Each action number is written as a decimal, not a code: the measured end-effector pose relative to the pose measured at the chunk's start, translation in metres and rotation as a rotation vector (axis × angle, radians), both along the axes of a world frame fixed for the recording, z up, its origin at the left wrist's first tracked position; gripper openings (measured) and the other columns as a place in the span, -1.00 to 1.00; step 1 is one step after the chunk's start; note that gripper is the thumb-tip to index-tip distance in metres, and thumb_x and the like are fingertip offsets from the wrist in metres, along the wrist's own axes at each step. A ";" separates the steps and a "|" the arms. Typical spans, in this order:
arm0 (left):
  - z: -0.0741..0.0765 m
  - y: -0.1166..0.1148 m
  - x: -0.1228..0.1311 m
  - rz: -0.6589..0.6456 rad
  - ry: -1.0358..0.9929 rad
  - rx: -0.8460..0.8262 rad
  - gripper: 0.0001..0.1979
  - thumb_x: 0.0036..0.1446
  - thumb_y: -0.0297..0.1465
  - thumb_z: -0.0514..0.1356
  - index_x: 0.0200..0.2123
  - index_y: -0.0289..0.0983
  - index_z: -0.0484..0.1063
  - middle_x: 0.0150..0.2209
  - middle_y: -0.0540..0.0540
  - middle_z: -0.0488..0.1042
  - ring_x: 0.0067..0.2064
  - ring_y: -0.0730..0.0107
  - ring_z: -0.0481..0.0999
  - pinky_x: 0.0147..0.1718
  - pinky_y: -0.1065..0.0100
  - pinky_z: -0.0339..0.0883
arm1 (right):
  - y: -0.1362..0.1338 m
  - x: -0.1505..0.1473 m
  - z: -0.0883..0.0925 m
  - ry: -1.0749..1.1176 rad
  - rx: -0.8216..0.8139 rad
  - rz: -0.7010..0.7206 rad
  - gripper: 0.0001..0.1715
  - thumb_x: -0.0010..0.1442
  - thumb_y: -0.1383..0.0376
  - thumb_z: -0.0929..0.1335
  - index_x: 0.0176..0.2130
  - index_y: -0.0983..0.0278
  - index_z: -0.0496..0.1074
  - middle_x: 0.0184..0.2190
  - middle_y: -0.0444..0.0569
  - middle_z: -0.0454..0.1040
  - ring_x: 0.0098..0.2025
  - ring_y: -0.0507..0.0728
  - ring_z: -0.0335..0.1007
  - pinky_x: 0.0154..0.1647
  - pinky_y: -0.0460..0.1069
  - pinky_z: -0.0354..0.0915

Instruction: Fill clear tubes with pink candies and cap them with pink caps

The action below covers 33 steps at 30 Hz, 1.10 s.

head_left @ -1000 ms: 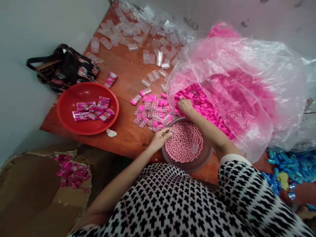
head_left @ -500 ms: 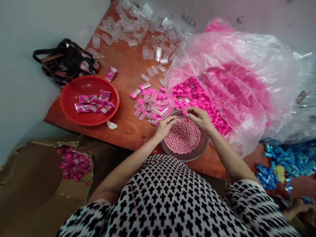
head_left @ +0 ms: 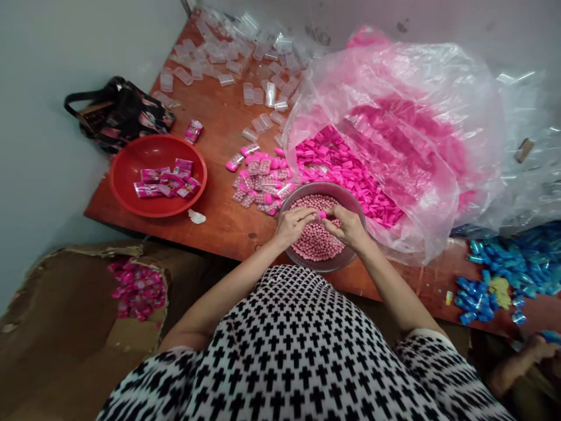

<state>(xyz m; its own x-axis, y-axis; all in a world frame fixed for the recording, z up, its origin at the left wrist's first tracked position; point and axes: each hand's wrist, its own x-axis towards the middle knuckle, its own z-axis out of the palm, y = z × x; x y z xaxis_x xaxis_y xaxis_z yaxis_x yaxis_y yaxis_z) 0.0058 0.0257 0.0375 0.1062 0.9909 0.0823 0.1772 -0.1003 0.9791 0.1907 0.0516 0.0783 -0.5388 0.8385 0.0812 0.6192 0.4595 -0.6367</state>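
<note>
My left hand point(head_left: 293, 225) and my right hand point(head_left: 349, 227) meet over a round metal bowl point(head_left: 350, 197) filled with small pink candy balls point(head_left: 316, 242). Both hands pinch a small clear container with a pink cap point(head_left: 322, 215) between their fingertips. Just left of the bowl lies a pile of filled, capped containers point(head_left: 263, 178). A big clear plastic bag point(head_left: 407, 128) to the right spills loose pink caps point(head_left: 346, 169) onto the wooden table point(head_left: 223, 123).
A red bowl point(head_left: 131, 202) with pink packets sits at the left, a black handbag point(head_left: 118, 111) behind it. Empty clear containers point(head_left: 245, 64) are scattered at the back. Blue items point(head_left: 499, 280) lie at the right. A cardboard box point(head_left: 65, 316) with pink packets stands below the table.
My right hand left the pile of pink caps and came over the bowl with a pink cap. Both hands then closed together over the candies, nearer to me.
</note>
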 end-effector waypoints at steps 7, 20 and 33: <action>0.007 -0.004 -0.001 -0.072 0.015 0.087 -0.75 0.17 -0.25 0.15 -0.21 -0.23 0.57 -0.23 -0.11 0.59 -0.19 0.33 0.55 -0.12 0.33 0.36 | -0.006 0.000 0.001 -0.090 0.103 0.076 -0.83 0.22 0.21 0.22 -0.38 0.22 0.28 -0.48 -0.03 0.37 -0.41 0.08 0.30 -0.34 -0.04 0.23; -0.003 0.000 0.004 0.200 -0.648 -0.499 -0.48 -0.07 -0.14 0.31 -0.06 -0.28 0.50 -0.13 -0.16 0.56 -0.24 0.25 0.57 -0.23 0.21 0.46 | -0.003 0.003 -0.007 0.705 -0.708 -0.268 -0.48 -0.04 0.01 0.46 -0.10 0.17 0.46 -0.12 -0.04 0.52 -0.12 0.16 0.45 -0.06 0.10 0.36; -0.010 -0.004 -0.010 0.065 -0.108 -0.005 -0.76 0.13 -0.27 0.19 -0.22 -0.24 0.57 -0.22 -0.11 0.59 -0.10 0.28 0.52 0.01 0.20 0.35 | -0.002 -0.029 -0.010 0.948 -1.482 -0.260 -0.65 0.02 0.11 0.40 -0.24 0.28 0.46 -0.34 -0.01 0.55 -0.10 0.16 0.45 -0.06 0.16 0.40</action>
